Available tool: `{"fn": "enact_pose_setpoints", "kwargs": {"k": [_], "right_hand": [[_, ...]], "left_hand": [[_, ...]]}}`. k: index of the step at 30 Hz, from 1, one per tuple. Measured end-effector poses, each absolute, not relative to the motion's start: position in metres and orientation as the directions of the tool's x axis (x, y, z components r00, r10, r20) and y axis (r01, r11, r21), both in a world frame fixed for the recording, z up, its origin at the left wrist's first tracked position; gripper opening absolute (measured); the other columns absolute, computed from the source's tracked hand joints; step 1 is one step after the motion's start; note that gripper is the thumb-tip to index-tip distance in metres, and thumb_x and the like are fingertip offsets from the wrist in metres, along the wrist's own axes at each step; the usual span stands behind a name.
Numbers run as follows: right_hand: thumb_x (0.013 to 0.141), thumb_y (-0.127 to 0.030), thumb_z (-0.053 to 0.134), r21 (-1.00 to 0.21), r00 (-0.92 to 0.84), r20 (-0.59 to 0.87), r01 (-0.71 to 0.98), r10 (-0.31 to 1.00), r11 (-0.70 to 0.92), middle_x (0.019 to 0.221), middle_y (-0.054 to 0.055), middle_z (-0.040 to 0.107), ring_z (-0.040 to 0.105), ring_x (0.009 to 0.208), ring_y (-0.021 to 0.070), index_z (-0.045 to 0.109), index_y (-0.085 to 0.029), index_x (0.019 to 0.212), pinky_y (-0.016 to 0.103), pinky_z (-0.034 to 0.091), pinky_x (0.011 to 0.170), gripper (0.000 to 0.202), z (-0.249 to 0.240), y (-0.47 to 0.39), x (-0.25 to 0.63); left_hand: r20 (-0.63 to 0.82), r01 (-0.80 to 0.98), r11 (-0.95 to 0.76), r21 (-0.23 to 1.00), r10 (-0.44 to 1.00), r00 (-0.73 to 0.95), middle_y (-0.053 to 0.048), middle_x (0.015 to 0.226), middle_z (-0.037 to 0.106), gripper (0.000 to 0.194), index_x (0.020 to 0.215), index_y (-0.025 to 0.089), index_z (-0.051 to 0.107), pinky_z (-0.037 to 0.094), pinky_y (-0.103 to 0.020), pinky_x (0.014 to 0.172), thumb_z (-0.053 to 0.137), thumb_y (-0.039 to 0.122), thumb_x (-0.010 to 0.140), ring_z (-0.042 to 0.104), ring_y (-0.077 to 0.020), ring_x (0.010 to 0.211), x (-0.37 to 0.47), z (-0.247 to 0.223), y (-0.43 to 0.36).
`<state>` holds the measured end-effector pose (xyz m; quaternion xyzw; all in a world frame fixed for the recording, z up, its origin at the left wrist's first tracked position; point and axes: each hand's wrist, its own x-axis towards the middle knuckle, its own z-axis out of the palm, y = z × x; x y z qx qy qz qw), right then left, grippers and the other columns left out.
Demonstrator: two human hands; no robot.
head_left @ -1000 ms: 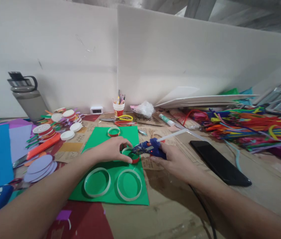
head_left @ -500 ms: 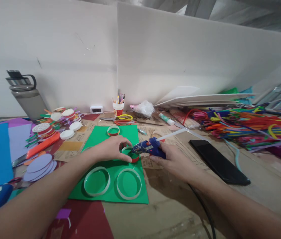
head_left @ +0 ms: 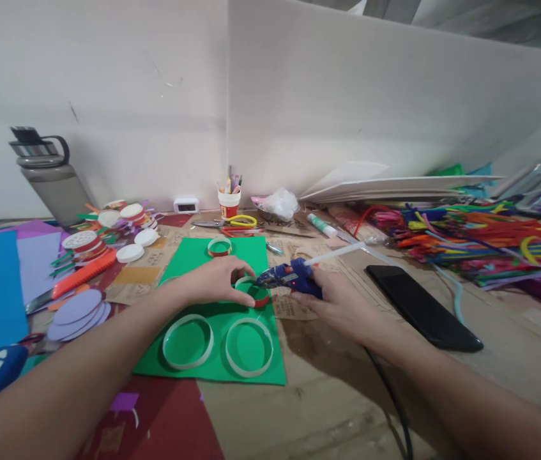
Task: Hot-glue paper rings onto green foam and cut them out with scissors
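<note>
Red-and-white ring (head_left: 261,301) at the glue gun's (head_left: 289,276) nozzle

It sits on the green sheet (head_left: 222,313), toward the right edge, beyond two pale rings (head_left: 250,373) at the near end. The left hand (head_left: 222,281) curls about its left side, thumb at the near edge and fingers toward the far one, a light pinch by the look of it. The right hand (head_left: 340,300) is wrapped round the gun's handle, the nozzle pointing left into the ring. To glue well, I would run the bead low along the inner seam, without letting the tip nudge the ring sideways (and with left fingertips clear of hot metal). Squeezing hard could bend that thin wall.

Hard to judge: the nozzle's end merges with the ring, so contact and any glue cannot be told. The trigger finger is hidden, the left forearm covers part of the sheet, and the cord (head_left: 389,390) runs off the near edge.
</note>
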<state>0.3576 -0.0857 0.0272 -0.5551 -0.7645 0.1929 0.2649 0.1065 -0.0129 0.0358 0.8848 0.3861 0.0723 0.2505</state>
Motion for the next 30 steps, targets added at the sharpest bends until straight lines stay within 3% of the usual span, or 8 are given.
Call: {"fn": "enact_pose_setpoints", "kwargs": {"k": [4,12,18,23,30], "right_hand": [[0.081,-0.035,0.063,-0.638,-0.182,0.162,0.730,0.970,0.244,0.081,0.006,0.067,0.059,0.072,0.0219,0.060,-0.020,0.086,0.032,0.042,0.062,0.016,0.0304,-0.0854,0.3580],[0.074,-0.037,0.067,-0.840,-0.082,-0.001,0.541,0.997,0.043,0.066,-0.001,0.059,0.051,0.052,0.0141,0.061,-0.019,0.092,0.028,0.039,0.049,0.026,0.0303,-0.0794,0.3650],[0.072,-0.042,0.072,-0.986,-0.040,-0.060,0.155,0.997,-0.053,0.061,-0.004,0.055,0.048,0.050,0.0117,0.058,-0.019,0.087,0.027,0.039,0.049,0.031,0.0314,-0.0787,0.3668],[0.068,-0.035,0.079,-0.989,-0.013,-0.082,-0.119,0.997,-0.083,0.064,-0.005,0.056,0.047,0.053,0.0092,0.054,-0.021,0.090,0.022,0.038,0.049,0.037,0.0339,-0.0810,0.3635],[0.067,-0.037,0.079,-0.986,-0.048,-0.103,-0.129,0.994,-0.108,0.060,-0.005,0.053,0.046,0.052,0.0084,0.054,-0.020,0.082,0.022,0.037,0.049,0.034,0.0319,-0.0817,0.3608]], "left_hand": [[-0.075,0.665,-0.556,0.499,0.736,0.672,-0.003,0.101,0.066,0.061,0.116,0.021,0.066,0.045,-0.027,0.075,0.075,0.057,0.068,0.061,-0.0210,0.092,0.1067,0.0350,-0.0131],[-0.079,0.658,-0.560,0.504,0.729,0.680,-0.002,0.101,0.067,0.060,0.115,0.022,0.066,0.044,-0.028,0.073,0.073,0.059,0.069,0.061,-0.0209,0.090,0.1068,0.0355,-0.0131],[-0.084,0.655,-0.552,0.516,0.729,0.680,-0.003,0.103,0.068,0.061,0.115,0.021,0.065,0.045,-0.030,0.075,0.073,0.060,0.068,0.062,-0.0225,0.094,0.1083,0.0375,-0.0150],[-0.099,0.666,-0.537,0.517,0.735,0.670,-0.004,0.108,0.068,0.062,0.116,0.021,0.064,0.045,-0.029,0.077,0.074,0.059,0.068,0.062,-0.0227,0.097,0.1089,0.0384,-0.0161],[-0.100,0.670,-0.535,0.515,0.739,0.667,-0.004,0.105,0.067,0.063,0.116,0.021,0.064,0.045,-0.029,0.075,0.074,0.060,0.068,0.062,-0.0224,0.095,0.1085,0.0376,-0.0154]]}}
